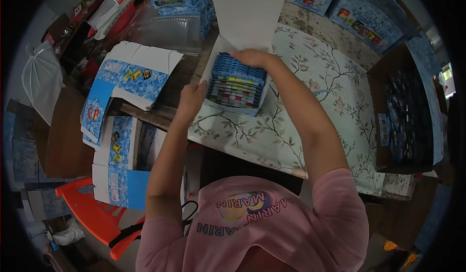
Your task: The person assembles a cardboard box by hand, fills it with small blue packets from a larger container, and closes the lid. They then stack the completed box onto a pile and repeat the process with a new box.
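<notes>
Heads up on your head cam: heavy fisheye, black vignette all round, and straight lines bow hard toward the rim. The scene is dim overall with a cool blue cast. Hottest area is the white box flap (247, 12) at the tabletop's far edge, nearly blown out. Daylight shows in a small bright window patch (447, 77) past the tabletop's right edge. The tablecloth (315, 97) is evenly lit, shadows soft. Inside of the brown carton (381, 85) at the right edge is murky, contents barely readable. The packets (236, 82) mid-frame are sharp enough for colour, print unreadable. Your shirt (272, 223) at the bottom is soft.
</notes>
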The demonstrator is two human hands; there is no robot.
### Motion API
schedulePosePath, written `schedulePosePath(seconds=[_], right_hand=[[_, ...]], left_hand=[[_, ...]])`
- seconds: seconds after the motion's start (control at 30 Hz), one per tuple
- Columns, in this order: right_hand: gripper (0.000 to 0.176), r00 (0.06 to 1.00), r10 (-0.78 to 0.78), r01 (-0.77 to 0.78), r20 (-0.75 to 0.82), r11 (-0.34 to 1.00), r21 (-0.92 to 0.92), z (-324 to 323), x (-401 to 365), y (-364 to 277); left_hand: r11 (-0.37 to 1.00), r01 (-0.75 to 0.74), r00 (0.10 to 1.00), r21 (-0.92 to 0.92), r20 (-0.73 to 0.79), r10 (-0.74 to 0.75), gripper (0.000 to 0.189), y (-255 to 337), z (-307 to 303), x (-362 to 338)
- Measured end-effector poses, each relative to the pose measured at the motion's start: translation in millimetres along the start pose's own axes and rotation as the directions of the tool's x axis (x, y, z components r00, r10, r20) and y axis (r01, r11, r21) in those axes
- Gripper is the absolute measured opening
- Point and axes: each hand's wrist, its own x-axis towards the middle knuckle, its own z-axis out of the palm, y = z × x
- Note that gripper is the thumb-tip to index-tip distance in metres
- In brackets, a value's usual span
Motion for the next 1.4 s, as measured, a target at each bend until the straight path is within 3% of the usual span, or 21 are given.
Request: schedulePosePath(seconds=[0.1, 0.23, 0.3, 0.37, 0.47, 0.6, 0.67, 0.7, 0.77, 0.8, 0.87, 0.93, 0.97, 1.0, 1.07, 1.1, 1.13, 1.2, 1.23, 1.3, 1.4], right_hand=[[0.08, 1.0, 0.005, -0.004, 0.017, 0.995, -0.1, -5, -20, 2], [0.079, 0.996, 0.087, -0.087, -0.002, 0.995, -0.048, -3, -31, -7], [0.074, 0.92, 0.036, -0.096, -0.39, 0.986, -0.135, 26, -39, -17], [0.066, 0.935, 0.097, -0.171, -0.341, 0.966, -0.194, 25, -43, -32], [0.06, 0.886, 0.146, -0.258, -0.439, 0.944, -0.206, 23, -41, -35], [0.058, 0.895, 0.132, -0.212, -0.425, 0.967, -0.145, 26, -36, -27], [0.058, 0.895, 0.025, -0.094, -0.445, 0.986, -0.136, 24, -45, -30], [0.056, 0.873, -0.035, -0.043, -0.487, 0.988, -0.147, 18, -59, -31], [0.049, 0.758, -0.165, 0.183, -0.631, 0.982, -0.037, 5, -103, -20], [0.049, 0.744, -0.082, 0.082, -0.663, 0.996, -0.031, 4, -134, 4], [0.042, 0.462, -0.099, 0.212, -0.881, 0.977, 0.001, 7, -188, 43], [0.04, 0.25, 0.167, 0.048, -0.954, 0.982, 0.184, 14, -246, 102], [0.04, 0.143, 0.409, 0.058, -0.901, 0.906, 0.42, 19, -276, 129], [0.042, 0.041, 0.49, 0.058, -0.871, 0.869, 0.492, 28, -303, 180], [0.036, -0.139, 0.756, 0.27, -0.639, 0.65, 0.71, 29, -365, 217], [0.033, -0.186, 0.84, 0.357, -0.509, 0.541, 0.762, 29, -393, 232], [0.033, -0.204, 0.837, 0.355, -0.507, 0.546, 0.759, 27, -414, 246], [0.025, -0.369, 0.871, 0.564, -0.324, 0.487, 0.667, 22, -446, 278], [0.025, -0.378, 0.87, 0.569, -0.318, 0.489, 0.661, 24, -463, 308], [0.018, -0.213, 0.958, 0.848, -0.19, 0.278, 0.45, 34, -492, 378], [0.02, -0.212, 0.965, 0.906, -0.152, 0.252, 0.339, 41, -510, 436]], left_hand=[[0.998, 0.045, 0.993, -0.034, 0.107, -0.041, 0.041, 6, 25, -29], [0.977, -0.166, 0.984, -0.132, 0.047, 0.173, 0.033, 17, 35, -39], [0.962, -0.221, 0.972, -0.158, 0.039, 0.23, 0.034, 20, 39, -36], [0.92, -0.231, 0.97, -0.315, -0.004, 0.243, 0.04, 18, 46, -32], [0.967, -0.202, 0.979, -0.153, -0.015, 0.203, 0.046, 18, 58, -28], [0.966, -0.176, 0.984, -0.188, -0.029, 0.174, 0.051, 13, 57, -31], [0.957, -0.285, 0.927, 0.05, -0.241, 0.288, 0.053, 11, 55, -32], [0.919, -0.375, 0.889, 0.117, -0.237, 0.393, 0.054, 14, 49, -32], [0.809, -0.539, 0.797, 0.235, -0.168, 0.58, 0.055, 31, 34, -27], [0.804, -0.552, 0.802, 0.221, -0.121, 0.585, 0.054, 44, 33, -27], [0.774, -0.586, 0.796, 0.24, -0.008, 0.605, 0.051, 52, 29, -13], [0.741, -0.624, 0.775, 0.247, 0.073, 0.628, 0.05, 60, 36, 7], [0.698, -0.582, 0.798, 0.417, 0.127, 0.59, 0.048, 69, 41, 14], [0.623, -0.527, 0.823, 0.578, 0.166, 0.543, 0.047, 73, 47, 21], [0.599, -0.568, 0.8, 0.564, 0.209, 0.562, 0.05, 79, 61, 43], [0.551, -0.575, 0.795, 0.605, 0.255, 0.55, 0.051, 79, 68, 57], [0.499, -0.582, 0.79, 0.642, 0.3, 0.535, 0.052, 79, 75, 69], [0.489, -0.564, 0.813, 0.665, 0.343, 0.471, 0.052, 73, 82, 91], [0.477, -0.533, 0.841, 0.699, 0.372, 0.394, 0.052, 70, 85, 96], [0.478, -0.537, 0.841, 0.695, 0.393, 0.372, 0.051, 68, 91, 96], [0.492, -0.531, 0.846, 0.69, 0.396, 0.357, 0.048, 69, 95, 92]])
